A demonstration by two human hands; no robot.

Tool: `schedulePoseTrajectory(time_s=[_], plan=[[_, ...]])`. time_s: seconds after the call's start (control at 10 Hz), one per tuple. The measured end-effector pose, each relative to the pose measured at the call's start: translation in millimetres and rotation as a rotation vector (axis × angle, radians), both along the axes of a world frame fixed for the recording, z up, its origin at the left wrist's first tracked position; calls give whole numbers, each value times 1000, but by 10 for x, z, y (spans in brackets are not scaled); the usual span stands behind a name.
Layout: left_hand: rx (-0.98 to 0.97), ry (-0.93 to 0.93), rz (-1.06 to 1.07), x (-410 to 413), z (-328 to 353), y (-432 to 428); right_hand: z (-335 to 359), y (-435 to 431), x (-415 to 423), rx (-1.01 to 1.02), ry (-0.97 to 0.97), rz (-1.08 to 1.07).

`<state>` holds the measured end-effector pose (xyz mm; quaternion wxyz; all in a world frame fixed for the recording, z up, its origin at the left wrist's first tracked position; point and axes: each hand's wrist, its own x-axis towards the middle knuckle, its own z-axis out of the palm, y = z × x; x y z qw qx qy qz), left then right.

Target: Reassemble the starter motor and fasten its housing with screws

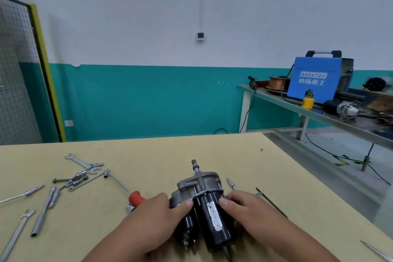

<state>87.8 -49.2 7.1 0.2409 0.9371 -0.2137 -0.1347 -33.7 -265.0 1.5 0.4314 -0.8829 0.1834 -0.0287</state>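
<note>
A black cylindrical starter motor [213,224] with a grey cast-metal nose is lying low in the middle of a pale yellow flat surface [148,155], its shaft end pointing away from the person. The left hand [157,217] is wrapping the smaller cylinder on the motor's left side, and the right hand [251,212] is cupping the larger body from the right. Each grip is grasping the motor, with the thumbs pressing on top near a worn white label. Just left of the left hand, a red-handled tool [136,197] is lying on the surface, and farther left a scatter of silver wrenches and socket extensions [80,174] is spreading out. A thin black rod [270,202] is lying just beside the right hand. Well behind (across a strip of grey floor), a blue boxy welding machine [319,78] and a small yellow can [307,102] are sitting on a long grey bench [276,98] against a white and teal wall.
</note>
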Motion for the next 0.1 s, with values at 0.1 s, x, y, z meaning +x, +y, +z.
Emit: schedulePoseTrajectory(time_s=[0.1], plan=[[-48,-164,-28,-76,161,156,280,-185,-303,84,-266,-16]])
